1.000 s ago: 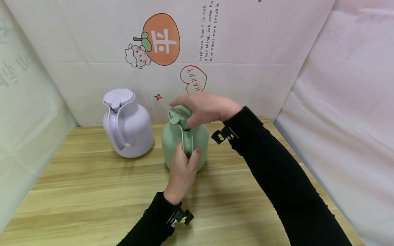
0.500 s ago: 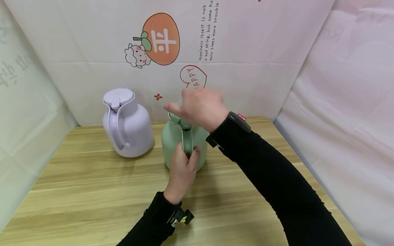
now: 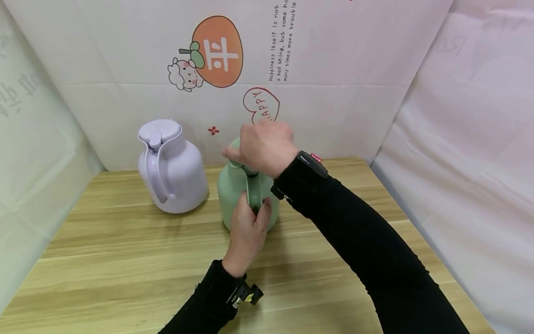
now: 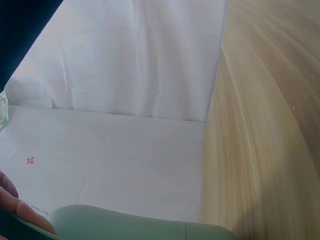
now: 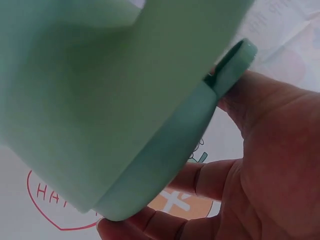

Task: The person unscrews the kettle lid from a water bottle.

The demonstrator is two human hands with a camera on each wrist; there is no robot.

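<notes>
A pale green thermos jug (image 3: 227, 197) stands upright on the table, its handle facing me. My left hand (image 3: 246, 234) grips that handle, the thumb lying over it. Over the jug's top, my right hand (image 3: 267, 146) shows its back and hides most of the lid in the head view. From the right wrist view, the thumb of this hand (image 5: 282, 155) lies by the lid's lever (image 5: 237, 65) and the fingers hold the far rim of the green lid (image 5: 162, 150). The lid sits at the jug's mouth. In the left wrist view only the jug's side (image 4: 120, 225) shows.
A lavender thermos jug (image 3: 185, 174) with its lid on stands to the left of the green one. Behind both rises a white printed cloth (image 3: 333, 83), with more cloth on either side. The wooden table (image 3: 125, 264) reaches toward me.
My right hand has turned over on the lid, from spread fingers seen from the side to its back facing up, then shifted slightly left. My left hand and both jugs stay in place.
</notes>
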